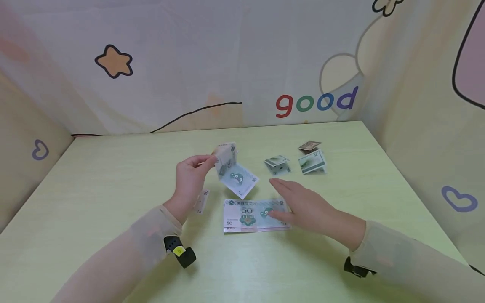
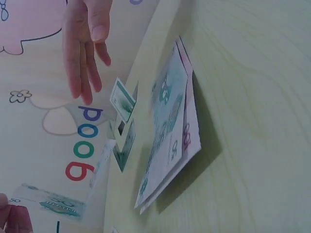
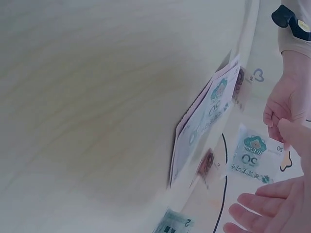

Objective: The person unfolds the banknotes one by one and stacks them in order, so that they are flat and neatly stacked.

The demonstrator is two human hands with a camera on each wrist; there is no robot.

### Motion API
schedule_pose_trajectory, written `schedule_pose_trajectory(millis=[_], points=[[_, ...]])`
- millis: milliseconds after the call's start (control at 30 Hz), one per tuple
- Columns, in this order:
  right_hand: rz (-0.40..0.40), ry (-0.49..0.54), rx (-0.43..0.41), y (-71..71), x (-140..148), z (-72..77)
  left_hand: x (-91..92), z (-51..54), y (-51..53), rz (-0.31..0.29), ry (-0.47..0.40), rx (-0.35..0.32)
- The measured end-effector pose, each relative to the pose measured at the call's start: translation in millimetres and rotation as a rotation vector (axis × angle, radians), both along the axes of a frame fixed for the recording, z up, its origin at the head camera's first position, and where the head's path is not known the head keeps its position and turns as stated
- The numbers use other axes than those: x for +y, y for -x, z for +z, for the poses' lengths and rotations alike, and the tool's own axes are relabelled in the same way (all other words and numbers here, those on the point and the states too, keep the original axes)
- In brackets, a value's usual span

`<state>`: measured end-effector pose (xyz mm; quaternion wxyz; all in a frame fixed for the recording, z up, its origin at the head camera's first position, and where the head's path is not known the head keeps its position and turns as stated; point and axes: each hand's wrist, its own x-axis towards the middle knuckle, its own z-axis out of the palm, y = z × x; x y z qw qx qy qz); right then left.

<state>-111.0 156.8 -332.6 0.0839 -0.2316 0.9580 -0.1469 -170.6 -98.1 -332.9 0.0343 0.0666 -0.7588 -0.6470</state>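
My left hand point(image 1: 190, 179) pinches one end of a creased 50 play banknote point(image 1: 239, 179) between thumb and fingertips, its free half slanting down to the right. Flat on the table, just in front of it, lies a small stack of play banknotes point(image 1: 236, 219), a 50 on top and a 100 edge showing beneath. My right hand point(image 1: 308, 206) hovers over the stack's right end, fingers extended and holding nothing; the left wrist view shows this hand point(image 2: 87, 48) apart from the stack point(image 2: 163, 131). Part of a 20 note point(image 1: 202, 201) shows beside my left wrist, otherwise hidden.
Several folded notes stand behind the stack: a green one point(image 1: 278, 165), another green one point(image 1: 313, 161) and a brownish one point(image 1: 310, 145). The pale wood table point(image 1: 113, 176) meets a printed cloth backdrop point(image 1: 189, 63) at the back and sides.
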Motion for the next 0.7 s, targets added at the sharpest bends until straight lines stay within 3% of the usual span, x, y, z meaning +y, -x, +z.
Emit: schedule_pose_trajectory(millis=[333, 500, 700], points=[[-0.037, 0.021, 0.051, 4.4, -10.6, 4.6, 11.5, -0.7, -13.1, -0.077, -0.042, -0.034], [-0.02, 0.002, 0.022, 6.9, -13.6, 3.7, 17.2, -2.5, -20.6, -0.099, -0.028, -0.051], [-0.005, -0.024, -0.001, 8.9, -13.3, 1.1, 23.2, -2.4, -27.1, -0.097, -0.092, -0.036]])
